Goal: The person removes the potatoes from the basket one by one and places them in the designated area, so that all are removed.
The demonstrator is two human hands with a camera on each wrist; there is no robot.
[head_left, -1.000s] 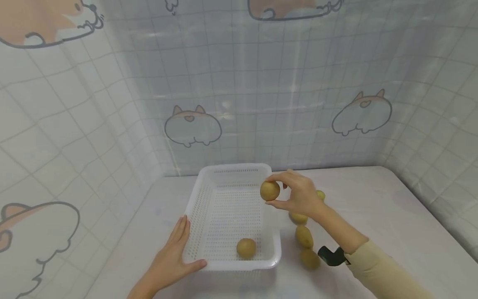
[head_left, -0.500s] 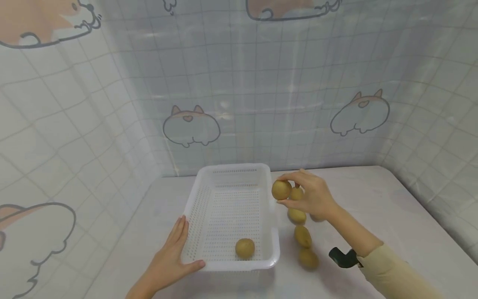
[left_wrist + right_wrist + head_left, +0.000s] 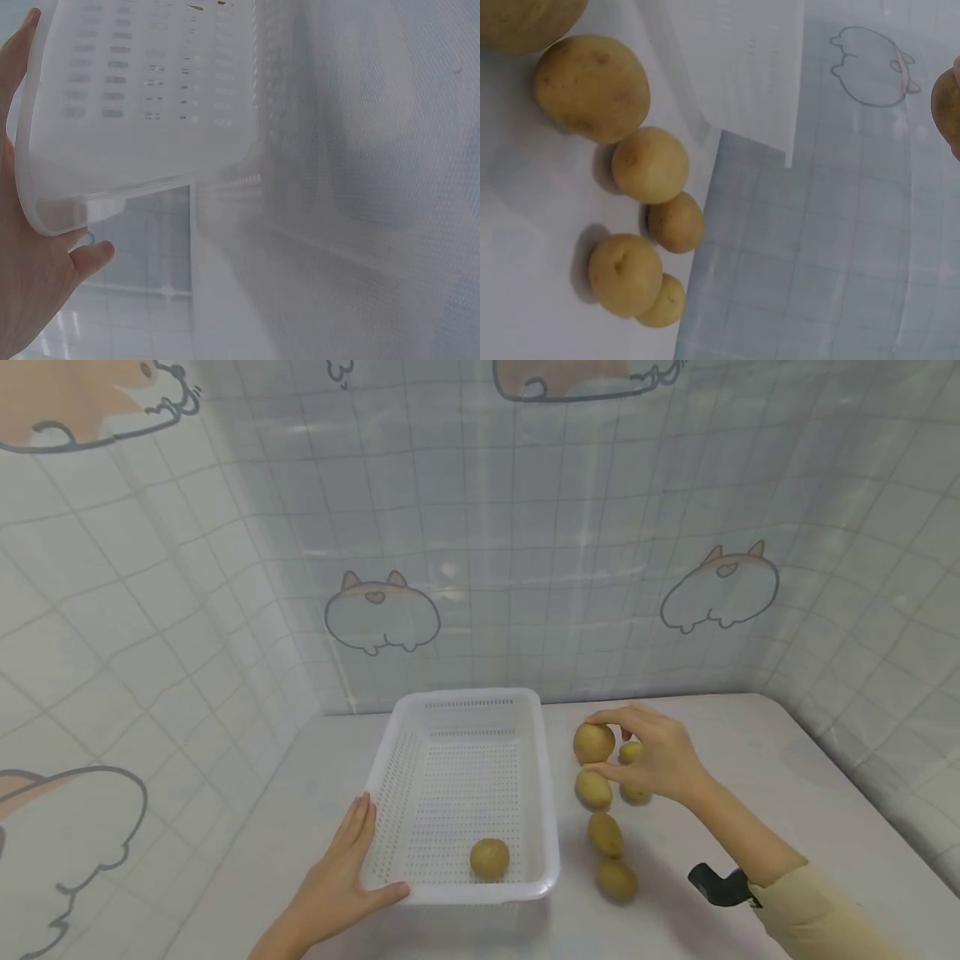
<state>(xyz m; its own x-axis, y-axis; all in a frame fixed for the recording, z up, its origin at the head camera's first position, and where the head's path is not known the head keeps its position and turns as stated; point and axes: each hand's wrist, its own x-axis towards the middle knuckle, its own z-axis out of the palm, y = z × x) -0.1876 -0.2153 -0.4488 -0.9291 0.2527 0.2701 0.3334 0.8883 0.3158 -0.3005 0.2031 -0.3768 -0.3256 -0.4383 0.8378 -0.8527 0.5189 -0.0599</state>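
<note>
My right hand (image 3: pixel 660 752) pinches a round potato (image 3: pixel 593 743) between thumb and fingertips, right of the basket near the table's back. At the right wrist view's edge, part of that potato (image 3: pixel 945 109) shows with a bit of fingertip. A white perforated plastic basket (image 3: pixel 551 827) stands in the middle of the table with one potato (image 3: pixel 490 859) at its near right corner. My left hand (image 3: pixel 341 868) rests on the basket's near left corner, straight fingers along the left rim and thumb on the front rim. The left wrist view shows this hand (image 3: pixel 30 277) against the basket's outside.
Several potatoes lie right of the basket: a line with an oval potato (image 3: pixel 606 835) and a nearest potato (image 3: pixel 617 881), plus a small potato (image 3: pixel 631 752) behind my right hand. A grid-patterned curtain (image 3: pixel 517 568) closes off the table's back and sides.
My right hand has moved right with the potato, from over the basket's right rim to beside it above the table. The left hand stays at the basket corner.
</note>
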